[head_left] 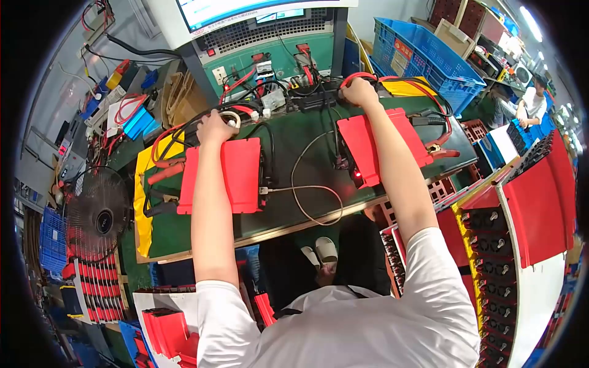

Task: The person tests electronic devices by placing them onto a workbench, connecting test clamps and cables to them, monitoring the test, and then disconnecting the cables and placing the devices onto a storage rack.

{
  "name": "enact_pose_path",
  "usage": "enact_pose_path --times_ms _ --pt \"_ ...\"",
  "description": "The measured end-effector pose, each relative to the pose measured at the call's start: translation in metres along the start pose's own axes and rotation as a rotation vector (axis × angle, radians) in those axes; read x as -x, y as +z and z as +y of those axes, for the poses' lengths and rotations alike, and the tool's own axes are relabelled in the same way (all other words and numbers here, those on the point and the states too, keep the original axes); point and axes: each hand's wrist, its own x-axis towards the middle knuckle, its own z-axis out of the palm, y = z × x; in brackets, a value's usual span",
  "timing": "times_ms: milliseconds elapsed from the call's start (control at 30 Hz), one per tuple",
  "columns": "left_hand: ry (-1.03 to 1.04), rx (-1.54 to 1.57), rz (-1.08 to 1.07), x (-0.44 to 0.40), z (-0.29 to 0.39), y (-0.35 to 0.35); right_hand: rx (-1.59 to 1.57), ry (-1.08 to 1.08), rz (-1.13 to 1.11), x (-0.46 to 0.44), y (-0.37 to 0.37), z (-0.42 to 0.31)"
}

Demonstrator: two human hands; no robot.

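Note:
On the green bench [288, 165] lie two red boxes. My left arm reaches over the left red box [242, 175], and my left hand [218, 127] is at its far edge, fingers curled by a white cable loop [231, 118] and black cables. Beyond the right red box [362, 147], my right hand [361, 93] has its fingers bent down at red and black cables; what the fingertips hold is hidden. A small red light glows on the right box's near side. A grey cable [294, 178] with a plug runs from the left box across the bench.
A monitor [245, 12] stands above the bench's back. A blue crate [423, 61] is at the back right, a black fan [101, 211] at the left. Red clamps [165, 173] lie beside the left box. Racked red units [491, 264] stand at the right; a person [534, 104] sits beyond.

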Motion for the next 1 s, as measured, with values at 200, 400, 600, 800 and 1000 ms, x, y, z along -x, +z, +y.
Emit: enact_pose_path --times_ms 200,400,600,800,1000 --pt "0.008 0.053 0.012 0.002 0.002 -0.003 0.022 -0.005 0.012 0.0 0.001 0.0" --pt "-0.029 0.009 -0.037 -0.001 0.001 0.003 0.023 -0.007 0.01 0.001 0.001 -0.002" --pt "-0.014 -0.007 -0.051 -0.003 -0.005 0.008 0.035 -0.078 0.086 -0.009 0.013 0.012" --pt "-0.011 0.038 0.005 0.001 0.0 0.004 0.051 -0.059 0.121 -0.005 0.011 0.006" --pt "-0.045 0.01 -0.015 0.007 0.004 -0.001 0.026 -0.079 0.152 -0.004 0.015 0.007"
